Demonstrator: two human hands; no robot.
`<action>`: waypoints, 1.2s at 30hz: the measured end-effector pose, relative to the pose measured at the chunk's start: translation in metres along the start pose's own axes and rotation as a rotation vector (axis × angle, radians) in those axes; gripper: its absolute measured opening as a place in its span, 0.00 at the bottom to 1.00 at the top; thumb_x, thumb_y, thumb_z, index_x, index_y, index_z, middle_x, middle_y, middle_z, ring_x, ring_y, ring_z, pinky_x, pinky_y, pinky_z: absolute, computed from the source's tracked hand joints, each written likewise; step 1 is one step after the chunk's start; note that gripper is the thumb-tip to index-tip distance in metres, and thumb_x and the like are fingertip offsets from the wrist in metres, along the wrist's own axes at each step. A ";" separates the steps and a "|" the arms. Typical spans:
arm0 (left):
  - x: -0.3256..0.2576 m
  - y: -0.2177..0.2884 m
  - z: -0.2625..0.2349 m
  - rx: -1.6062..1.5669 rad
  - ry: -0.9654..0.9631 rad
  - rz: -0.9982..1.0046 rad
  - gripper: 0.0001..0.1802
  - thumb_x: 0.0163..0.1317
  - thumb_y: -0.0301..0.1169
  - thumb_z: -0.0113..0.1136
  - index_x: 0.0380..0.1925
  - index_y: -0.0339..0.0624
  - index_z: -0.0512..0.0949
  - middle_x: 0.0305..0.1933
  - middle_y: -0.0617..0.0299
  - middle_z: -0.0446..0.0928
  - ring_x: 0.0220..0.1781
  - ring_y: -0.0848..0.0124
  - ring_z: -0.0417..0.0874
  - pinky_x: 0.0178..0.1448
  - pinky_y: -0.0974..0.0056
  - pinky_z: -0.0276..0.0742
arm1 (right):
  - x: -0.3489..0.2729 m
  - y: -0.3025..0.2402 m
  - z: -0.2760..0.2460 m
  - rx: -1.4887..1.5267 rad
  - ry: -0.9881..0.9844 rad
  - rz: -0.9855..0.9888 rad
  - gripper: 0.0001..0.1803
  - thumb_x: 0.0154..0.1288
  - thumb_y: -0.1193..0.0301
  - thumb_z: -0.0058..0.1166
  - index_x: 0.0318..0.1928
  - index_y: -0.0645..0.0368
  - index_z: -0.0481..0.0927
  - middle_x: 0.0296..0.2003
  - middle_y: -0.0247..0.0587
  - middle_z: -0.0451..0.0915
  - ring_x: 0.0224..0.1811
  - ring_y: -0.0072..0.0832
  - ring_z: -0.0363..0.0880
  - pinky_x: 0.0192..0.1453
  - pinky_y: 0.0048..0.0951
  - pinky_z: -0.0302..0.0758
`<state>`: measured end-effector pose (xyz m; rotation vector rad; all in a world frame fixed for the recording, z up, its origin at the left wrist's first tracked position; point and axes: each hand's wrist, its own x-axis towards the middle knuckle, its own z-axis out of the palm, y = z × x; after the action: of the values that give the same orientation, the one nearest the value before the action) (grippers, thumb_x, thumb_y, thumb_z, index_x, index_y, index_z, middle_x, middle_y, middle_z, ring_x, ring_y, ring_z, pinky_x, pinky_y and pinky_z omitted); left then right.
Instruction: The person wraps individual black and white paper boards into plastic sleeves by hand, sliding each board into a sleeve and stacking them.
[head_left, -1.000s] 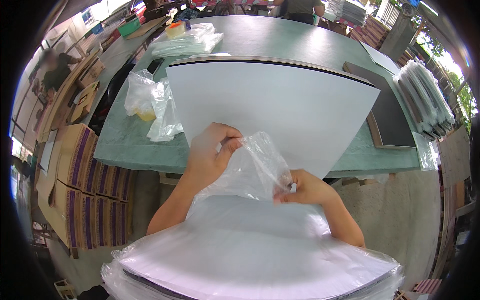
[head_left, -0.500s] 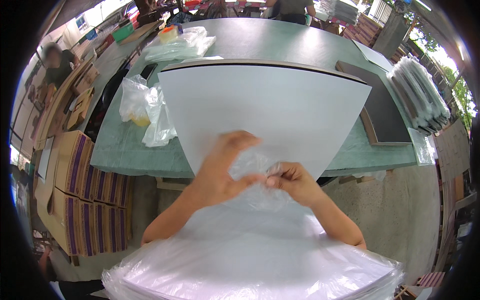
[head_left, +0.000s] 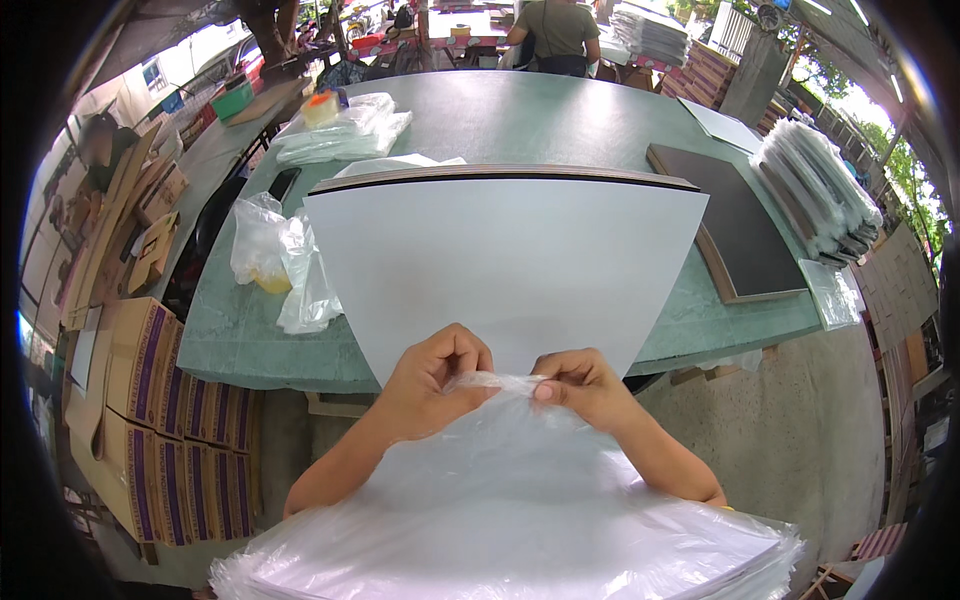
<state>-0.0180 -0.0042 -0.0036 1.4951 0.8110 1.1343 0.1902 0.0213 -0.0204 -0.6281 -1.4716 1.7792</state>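
Note:
My left hand [head_left: 428,388] pinches the gathered edge of a clear plastic bag [head_left: 512,384], fingers curled and thumb pressed down. Opposite it, my right hand [head_left: 588,390] grips the same edge between thumb and fingertips. The bag's thin film spreads toward me over a thick pile of clear plastic bags [head_left: 500,545] at the bottom of the view. Just beyond both hands, a large white panel [head_left: 500,260] with a dark far edge slopes down over the table's near side. Its lower end is hidden behind my hands and the film.
On the green table [head_left: 500,115] lie a dark flat panel [head_left: 745,225], wrapped panels [head_left: 820,190], crumpled plastic [head_left: 285,260], a phone [head_left: 284,182] and folded bags with a tape roll [head_left: 345,130]. Cartons [head_left: 150,430] stand at left. A person [head_left: 558,35] is at the far side.
My left hand, blurred and spread before, has come down and closed on the bag's edge. The film between my hands is now drawn into a taut strip. The view has shifted slightly.

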 end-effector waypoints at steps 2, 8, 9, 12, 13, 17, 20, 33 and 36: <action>0.006 0.002 0.006 0.532 0.163 0.198 0.15 0.45 0.23 0.62 0.30 0.39 0.67 0.33 0.60 0.69 0.33 0.74 0.70 0.39 0.70 0.66 | 0.000 -0.001 -0.004 0.044 0.002 0.020 0.15 0.55 0.61 0.56 0.21 0.57 0.71 0.16 0.25 0.66 0.17 0.12 0.58 0.18 0.19 0.55; -0.002 0.016 0.015 0.561 -0.020 0.077 0.12 0.47 0.31 0.64 0.21 0.38 0.70 0.20 0.62 0.70 0.19 0.75 0.67 0.24 0.71 0.64 | -0.004 0.016 -0.005 0.281 -0.038 0.311 0.16 0.53 0.59 0.57 0.22 0.56 0.71 0.19 0.26 0.70 0.22 0.12 0.64 0.25 0.15 0.61; -0.004 0.014 0.020 0.518 -0.068 0.018 0.12 0.48 0.32 0.63 0.20 0.38 0.71 0.19 0.63 0.70 0.19 0.75 0.67 0.23 0.70 0.64 | -0.003 0.018 0.000 0.301 -0.033 0.350 0.16 0.53 0.58 0.58 0.22 0.56 0.71 0.20 0.26 0.70 0.22 0.12 0.64 0.26 0.14 0.61; -0.004 0.014 0.030 0.406 -0.204 -0.091 0.11 0.52 0.31 0.58 0.18 0.37 0.71 0.14 0.61 0.67 0.17 0.72 0.65 0.22 0.69 0.62 | -0.003 0.006 0.018 0.291 0.043 0.404 0.18 0.53 0.55 0.56 0.22 0.54 0.68 0.19 0.24 0.68 0.21 0.11 0.62 0.24 0.15 0.60; -0.004 0.013 0.026 0.421 -0.141 -0.052 0.11 0.52 0.31 0.58 0.17 0.36 0.71 0.14 0.62 0.67 0.17 0.73 0.65 0.22 0.69 0.62 | -0.003 0.006 0.016 0.303 0.085 0.370 0.18 0.54 0.55 0.55 0.22 0.54 0.68 0.19 0.24 0.68 0.21 0.12 0.62 0.25 0.15 0.60; -0.013 0.009 -0.009 0.494 0.257 0.068 0.09 0.53 0.26 0.55 0.16 0.37 0.71 0.15 0.66 0.66 0.18 0.77 0.64 0.24 0.70 0.61 | -0.004 0.004 -0.009 0.466 0.045 0.209 0.18 0.56 0.54 0.51 0.24 0.55 0.69 0.19 0.25 0.68 0.22 0.15 0.64 0.27 0.18 0.62; -0.009 0.019 -0.046 0.529 1.074 0.229 0.05 0.52 0.23 0.52 0.20 0.40 0.71 0.17 0.67 0.67 0.26 0.76 0.67 0.32 0.71 0.64 | -0.009 0.006 -0.019 0.604 -0.086 0.157 0.15 0.58 0.57 0.51 0.26 0.56 0.71 0.21 0.26 0.69 0.24 0.18 0.65 0.30 0.20 0.64; -0.009 0.021 0.025 0.689 -0.021 0.315 0.14 0.45 0.30 0.63 0.29 0.40 0.69 0.32 0.54 0.73 0.28 0.62 0.76 0.28 0.65 0.70 | -0.006 -0.013 0.014 -0.242 0.016 -0.132 0.05 0.51 0.76 0.57 0.30 0.61 0.75 0.40 0.37 0.72 0.41 0.19 0.68 0.43 0.26 0.67; -0.008 0.004 0.036 0.584 0.009 0.309 0.12 0.49 0.31 0.61 0.27 0.40 0.67 0.33 0.55 0.73 0.24 0.63 0.75 0.27 0.66 0.69 | -0.007 -0.010 0.010 -0.318 0.040 -0.038 0.09 0.48 0.76 0.59 0.33 0.62 0.76 0.28 0.35 0.75 0.34 0.18 0.71 0.37 0.23 0.69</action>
<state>0.0130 -0.0246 -0.0024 2.1582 0.9945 1.1841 0.1894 0.0107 -0.0090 -0.7833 -1.7427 1.5067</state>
